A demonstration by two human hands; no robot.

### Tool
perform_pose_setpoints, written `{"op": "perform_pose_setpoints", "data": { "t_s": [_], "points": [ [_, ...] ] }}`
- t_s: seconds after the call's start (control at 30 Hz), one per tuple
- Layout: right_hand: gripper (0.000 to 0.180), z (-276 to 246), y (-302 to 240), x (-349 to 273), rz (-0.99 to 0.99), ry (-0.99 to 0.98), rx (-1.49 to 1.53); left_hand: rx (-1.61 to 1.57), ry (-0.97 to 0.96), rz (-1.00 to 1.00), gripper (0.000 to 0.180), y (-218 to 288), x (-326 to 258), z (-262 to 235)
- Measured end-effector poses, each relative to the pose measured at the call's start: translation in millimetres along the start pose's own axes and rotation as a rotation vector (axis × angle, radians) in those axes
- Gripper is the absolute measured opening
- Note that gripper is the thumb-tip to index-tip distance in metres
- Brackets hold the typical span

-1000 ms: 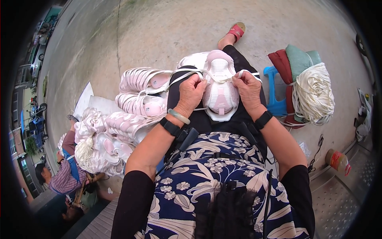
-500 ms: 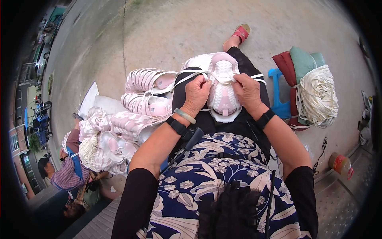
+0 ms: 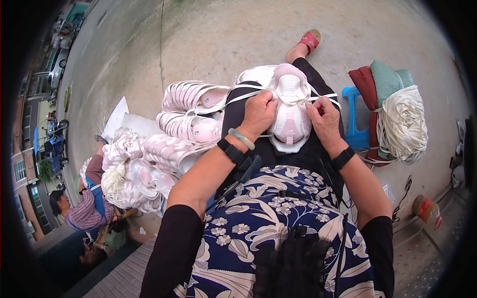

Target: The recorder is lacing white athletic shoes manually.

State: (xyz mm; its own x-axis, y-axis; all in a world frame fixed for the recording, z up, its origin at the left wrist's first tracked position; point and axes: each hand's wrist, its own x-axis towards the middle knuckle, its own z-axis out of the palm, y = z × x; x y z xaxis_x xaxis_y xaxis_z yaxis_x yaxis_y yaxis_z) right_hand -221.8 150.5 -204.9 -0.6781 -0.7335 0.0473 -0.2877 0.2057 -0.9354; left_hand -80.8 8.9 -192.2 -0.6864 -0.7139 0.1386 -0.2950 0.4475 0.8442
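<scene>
On my lap lies a pink and white shoe (image 3: 289, 126) with a mesh surface. A white shoelace (image 3: 247, 88) runs across it and trails out to both sides over my dark trouser legs. At the shoe's left edge, my left hand (image 3: 259, 113) is closed in a pinch on the lace. Along the right edge, my right hand (image 3: 325, 119) pinches the lace between thumb and finger. The fingertips partly cover the lace where it crosses the shoe.
Several pink and white laced shoes (image 3: 191, 128) are piled at my left. At right, a bundle of white laces (image 3: 402, 124) rests by folded red and green cloth (image 3: 390, 82) and a blue plastic stool (image 3: 354, 119). A plastic bottle (image 3: 427, 211) lies lower right; another person (image 3: 87, 211) sits far left.
The whole view has shifted slightly, moving the scene to the right. My hands stay at the shoe with the lace; the right hand is a little farther from its middle.
</scene>
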Motion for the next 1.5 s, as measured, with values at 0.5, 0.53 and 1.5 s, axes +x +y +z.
{"op": "perform_pose_setpoints", "data": {
  "t_s": [0.5, 0.53, 1.5],
  "points": [
    [0.010, 26, -50, -9, -0.253, -0.094, 0.009, 0.259, -0.054, 0.284, 0.049, 13, -19, -15],
    [0.011, 29, -53, -7, -0.342, -0.117, -0.034, 0.259, -0.088, 0.244, 0.050, 13, -19, -16],
    [0.010, 58, -46, -4, -0.160, -0.143, -0.496, 0.323, -0.343, 0.165, 0.016, 3, -4, -17]
  ]
}}
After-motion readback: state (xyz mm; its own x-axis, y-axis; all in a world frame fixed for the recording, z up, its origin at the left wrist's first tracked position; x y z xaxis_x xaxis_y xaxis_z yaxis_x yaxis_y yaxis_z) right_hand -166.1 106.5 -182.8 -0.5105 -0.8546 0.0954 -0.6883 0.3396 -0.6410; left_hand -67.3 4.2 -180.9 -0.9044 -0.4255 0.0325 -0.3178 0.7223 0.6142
